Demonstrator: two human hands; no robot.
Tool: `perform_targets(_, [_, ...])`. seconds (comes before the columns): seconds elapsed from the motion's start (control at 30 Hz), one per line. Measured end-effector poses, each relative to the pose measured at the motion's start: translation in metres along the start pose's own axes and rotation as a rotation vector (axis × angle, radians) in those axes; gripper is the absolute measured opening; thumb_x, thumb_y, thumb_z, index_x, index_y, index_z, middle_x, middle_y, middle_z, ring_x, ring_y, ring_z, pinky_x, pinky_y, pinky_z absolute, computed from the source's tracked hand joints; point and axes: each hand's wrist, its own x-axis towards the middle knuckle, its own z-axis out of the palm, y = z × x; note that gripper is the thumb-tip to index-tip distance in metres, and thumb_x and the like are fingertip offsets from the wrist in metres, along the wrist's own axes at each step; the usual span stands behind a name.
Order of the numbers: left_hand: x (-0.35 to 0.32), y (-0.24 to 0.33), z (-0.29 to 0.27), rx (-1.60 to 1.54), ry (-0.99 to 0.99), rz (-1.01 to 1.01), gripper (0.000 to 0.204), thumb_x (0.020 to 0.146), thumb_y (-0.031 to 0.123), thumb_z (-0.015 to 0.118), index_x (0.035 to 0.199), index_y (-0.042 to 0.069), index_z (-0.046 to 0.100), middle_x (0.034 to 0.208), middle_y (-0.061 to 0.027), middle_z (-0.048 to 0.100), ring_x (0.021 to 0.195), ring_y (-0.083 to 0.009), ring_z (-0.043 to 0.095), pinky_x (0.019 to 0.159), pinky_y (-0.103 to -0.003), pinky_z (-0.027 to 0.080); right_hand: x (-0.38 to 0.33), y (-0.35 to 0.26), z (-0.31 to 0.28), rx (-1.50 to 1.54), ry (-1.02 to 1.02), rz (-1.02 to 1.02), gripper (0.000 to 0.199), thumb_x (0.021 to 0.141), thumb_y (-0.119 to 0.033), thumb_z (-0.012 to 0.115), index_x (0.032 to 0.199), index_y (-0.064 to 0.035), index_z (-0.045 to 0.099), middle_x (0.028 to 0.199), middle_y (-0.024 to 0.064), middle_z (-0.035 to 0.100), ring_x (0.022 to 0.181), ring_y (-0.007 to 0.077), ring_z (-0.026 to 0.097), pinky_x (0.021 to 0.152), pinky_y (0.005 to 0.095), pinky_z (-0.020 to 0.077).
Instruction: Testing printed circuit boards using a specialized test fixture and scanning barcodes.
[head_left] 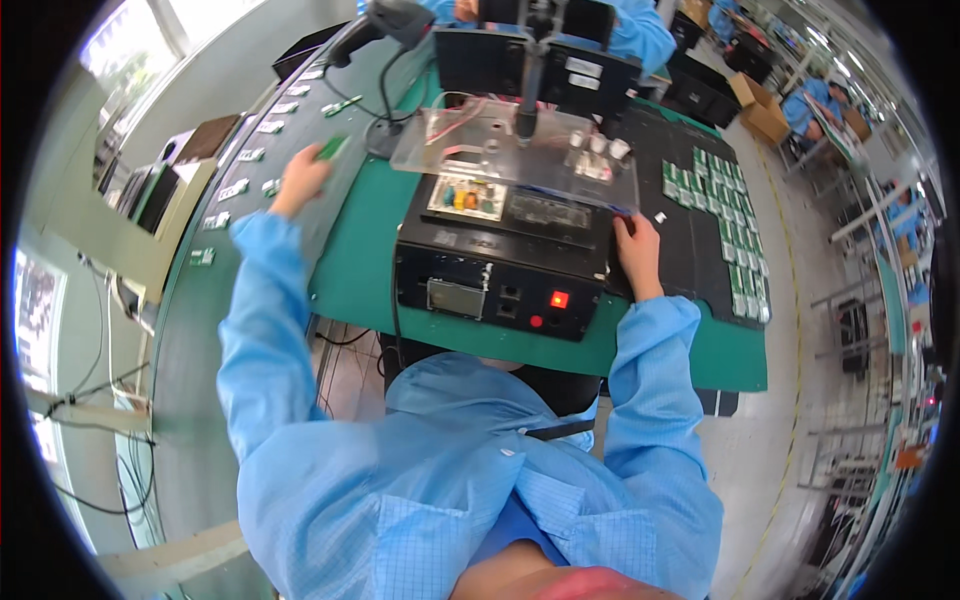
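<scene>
Cardboard box (760, 112) beside black bin (697, 92); yellow line (798, 372) along pale floor (752, 440).

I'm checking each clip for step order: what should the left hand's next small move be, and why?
Probably lower the green board onto the grey surface: the left hand seems to hold it above there, where small boards lie spaced in a row. Motion blur leaves some doubt.

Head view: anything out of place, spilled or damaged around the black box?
One oddity: a small white piece lies alone on the black surface between the black box and the rows of boards; too small to identify. No spill or damage is visible.
</scene>
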Motion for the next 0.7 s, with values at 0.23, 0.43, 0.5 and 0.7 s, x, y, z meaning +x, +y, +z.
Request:
perform_targets(0.23, [-0.047, -0.121, -0.105, 0.214, -0.268, -0.176, 0.053, 0.075, 0.007, 0.064, 0.129, 0.006, 0.064, 0.073, -0.0036, 0.060, 0.054, -0.0142, 0.058, 0.042, -0.032, 0.046, 0.051, 0.043, -0.029, -0.496, 0.195, -0.026, 0.028, 0.089, -0.015, 0.060, 0.115, -0.0168, 0.069, 0.119, 0.0064, 0.068, 0.115, 0.0335, 0.059, 0.098, 0.0541, 0.0454])
perform_targets(0.43, [-0.064, -0.177, -0.098, 0.596, 0.026, 0.114, 0.051, 0.076, 0.012, 0.070, 0.127, 0.007, 0.064, 0.110, -0.0168, 0.064, 0.103, -0.0311, 0.065, 0.090, -0.042, 0.054, 0.103, 0.081, -0.033, -0.813, -0.280, 0.188, 0.057, 0.085, -0.008, 0.062, 0.139, -0.0273, 0.061, 0.148, 0.0058, 0.055, 0.139, 0.0311, 0.047, 0.112, 0.0580, 0.0366])
perform_targets(0.5, [-0.068, -0.178, -0.089, 0.557, 0.170, 0.157, 0.047, 0.076, 0.015, 0.072, 0.122, 0.011, 0.067, 0.117, -0.0169, 0.061, 0.116, -0.0351, 0.058, 0.098, -0.046, 0.050, 0.102, 0.080, -0.039, -0.832, -0.265, -0.009, 0.050, 0.082, -0.004, 0.066, 0.127, -0.0264, 0.070, 0.129, 0.0043, 0.065, 0.129, 0.0301, 0.053, 0.105, 0.0562, 0.0412])
perform_targets(0.7, [-0.077, -0.125, -0.046, 0.269, 0.411, 0.294, 0.035, 0.081, 0.010, 0.068, 0.116, 0.010, 0.069, 0.122, -0.0147, 0.058, 0.122, -0.0354, 0.053, 0.105, -0.044, 0.044, 0.073, 0.049, -0.075, -0.578, -0.525, -0.478, 0.033, 0.083, -0.002, 0.067, 0.112, -0.0151, 0.076, 0.108, 0.0065, 0.067, 0.107, 0.0300, 0.060, 0.090, 0.0414, 0.0486])
